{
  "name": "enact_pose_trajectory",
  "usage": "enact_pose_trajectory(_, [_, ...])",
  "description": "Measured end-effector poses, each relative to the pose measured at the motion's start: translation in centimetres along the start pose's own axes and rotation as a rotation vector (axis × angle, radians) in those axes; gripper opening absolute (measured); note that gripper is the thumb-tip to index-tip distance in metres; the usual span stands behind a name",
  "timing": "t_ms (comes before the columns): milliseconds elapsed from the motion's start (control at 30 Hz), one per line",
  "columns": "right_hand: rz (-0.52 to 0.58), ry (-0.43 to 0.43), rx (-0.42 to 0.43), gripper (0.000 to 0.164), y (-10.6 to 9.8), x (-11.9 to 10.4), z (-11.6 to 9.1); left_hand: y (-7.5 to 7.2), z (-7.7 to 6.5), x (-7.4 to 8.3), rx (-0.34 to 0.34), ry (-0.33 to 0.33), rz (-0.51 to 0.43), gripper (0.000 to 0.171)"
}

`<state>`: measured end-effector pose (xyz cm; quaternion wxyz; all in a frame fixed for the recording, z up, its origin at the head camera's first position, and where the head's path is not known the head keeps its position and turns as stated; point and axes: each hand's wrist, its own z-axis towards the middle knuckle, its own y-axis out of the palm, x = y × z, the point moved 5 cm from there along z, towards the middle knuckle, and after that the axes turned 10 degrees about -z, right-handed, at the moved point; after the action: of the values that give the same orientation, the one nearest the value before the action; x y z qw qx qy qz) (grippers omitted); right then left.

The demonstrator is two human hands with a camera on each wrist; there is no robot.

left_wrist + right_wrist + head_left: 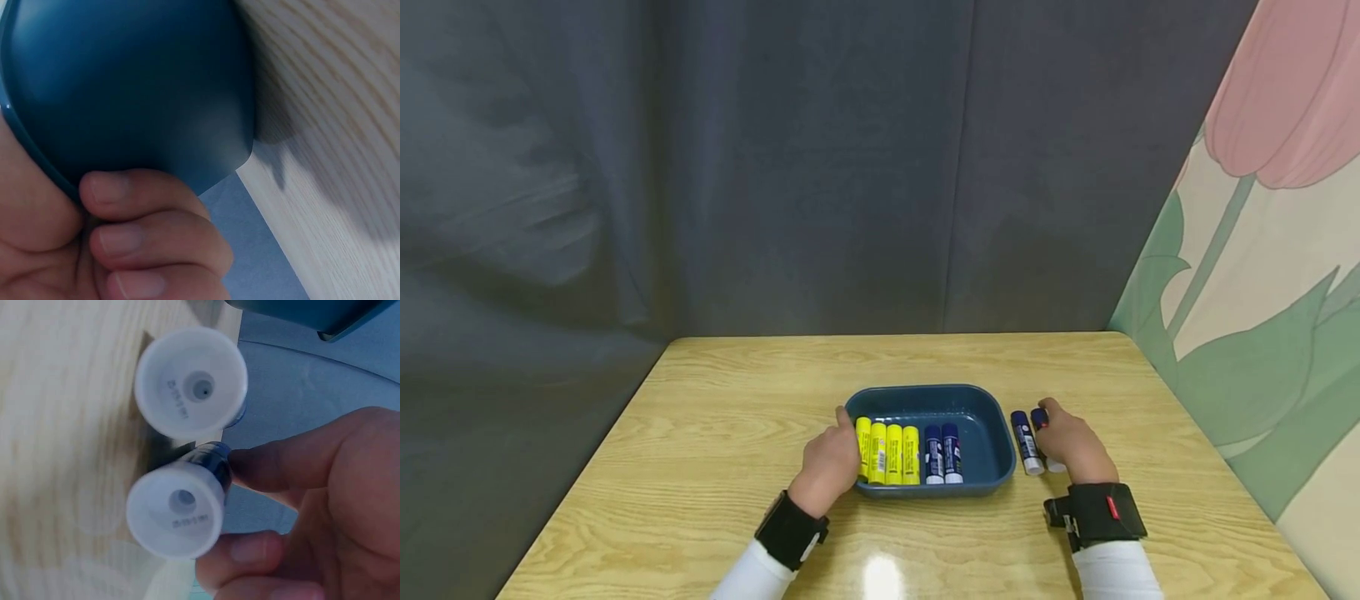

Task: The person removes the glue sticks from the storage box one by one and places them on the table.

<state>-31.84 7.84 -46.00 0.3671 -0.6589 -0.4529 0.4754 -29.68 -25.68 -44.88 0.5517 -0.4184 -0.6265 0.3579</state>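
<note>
The right hand (1078,446) pinches a blue-capped glue stick (177,509) between thumb and fingertips, right of the blue tray (988,454); a second blue-capped glue stick (1027,444) lies just left of it on the table (737,433). The left hand (830,460) grips the tray's left end, fingers curled against its outer wall, beside four yellow glue sticks (877,454) inside, left of two navy glue sticks (952,454).

The bare left hand (134,234) grips a smooth, dark-blue, round-cornered tray (137,87)! Pale wood-grain tabletop (337,119) alongside, partly shadowed.
</note>
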Motion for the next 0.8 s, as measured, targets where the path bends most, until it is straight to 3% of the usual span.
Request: enact_pose_trajectory(800, [0.017, 0.031, -0.014, 0.054, -0.35, -0.14, -0.47, 0.06, 0.03, -0.05, -0.012, -0.012, -0.001, 0.067])
